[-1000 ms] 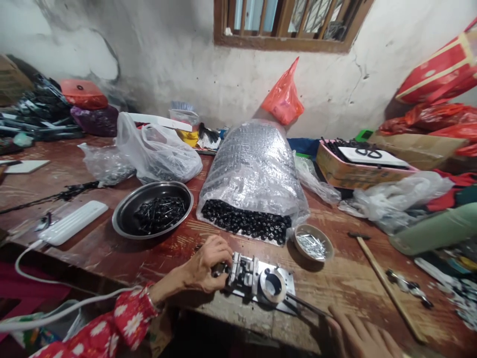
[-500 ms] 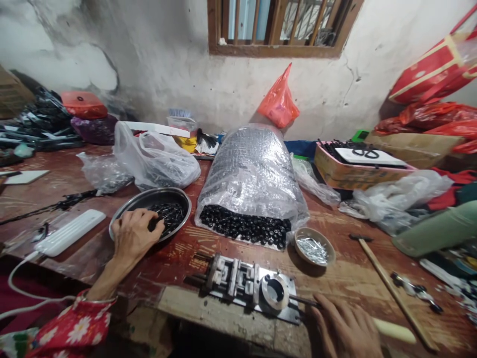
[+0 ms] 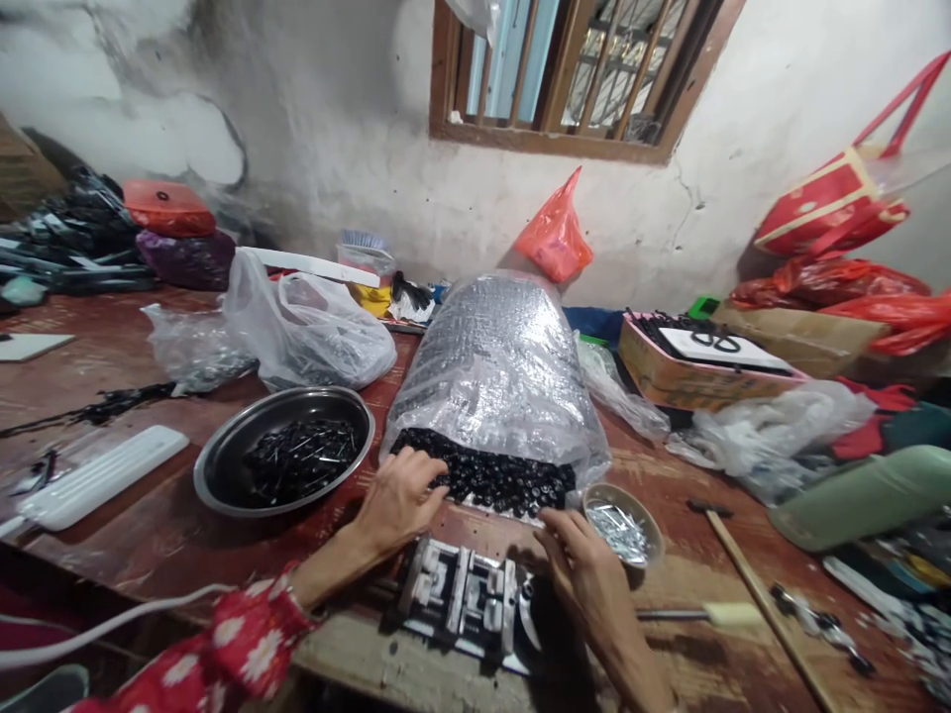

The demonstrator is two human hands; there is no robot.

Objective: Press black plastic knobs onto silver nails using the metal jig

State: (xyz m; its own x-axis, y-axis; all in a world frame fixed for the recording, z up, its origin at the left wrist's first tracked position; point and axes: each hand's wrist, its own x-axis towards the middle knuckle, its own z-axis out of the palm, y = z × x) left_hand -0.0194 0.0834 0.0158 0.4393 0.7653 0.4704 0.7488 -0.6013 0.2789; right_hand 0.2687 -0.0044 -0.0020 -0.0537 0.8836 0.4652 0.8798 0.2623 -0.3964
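My left hand (image 3: 405, 495) is at the left front corner of a heap of small round black parts (image 3: 505, 477). Its thumb and fingers curl toward each other around something dark too small to make out. The parts spill from the mouth of a big silvery plastic bag (image 3: 497, 356). At the right front edge of that heap is my right hand (image 3: 586, 564), fingertips drawn together; whatever they pinch is hidden. Just below both hands lies a metal jig (image 3: 465, 599) with slotted blocks; my right hand and its shadow cover much of its right end.
Left stands a metal bowl (image 3: 204, 475) of black pieces with metal pins. A small bowl (image 3: 654, 540) of silvery pins sits right of my right hand. Farther right are a pale-handled rod (image 3: 732, 614), a hammer (image 3: 758, 584) and a green cylinder (image 3: 862, 500).
My left hand has left the metal bowl and moved right to the black parts. My right hand has come off the pale-handled rod and moved up and left; the rod sits farther right.
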